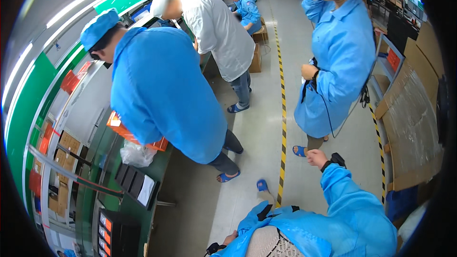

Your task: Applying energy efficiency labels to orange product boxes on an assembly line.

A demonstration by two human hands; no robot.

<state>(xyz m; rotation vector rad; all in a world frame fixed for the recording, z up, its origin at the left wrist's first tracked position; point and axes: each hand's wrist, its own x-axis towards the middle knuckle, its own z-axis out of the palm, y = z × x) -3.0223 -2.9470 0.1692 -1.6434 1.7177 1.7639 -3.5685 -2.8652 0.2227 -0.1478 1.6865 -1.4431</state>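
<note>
My right hand [316, 159] is held out over the aisle floor, its fingers curled in and nothing seen in them. A black band with a small device [336, 160] is on that wrist, above a blue sleeve. Low at the body's left side is my left hand [230, 238], partly covered by the blue coat [328, 231]; its fingers do not show clearly. Another black wrist device [215, 247] sits beside it. Neither hand touches anything on the bench.
Left, a green workbench [164, 181] bears orange boxes [159, 143], a clear plastic bag [138, 154] and black boxes [119, 231]. A person in blue [166, 90] bends over it, one in white [216, 28] beyond. Another person [338, 62] stands ahead right, near cardboard [414, 119]. Striped tape [283, 114] lines the floor.
</note>
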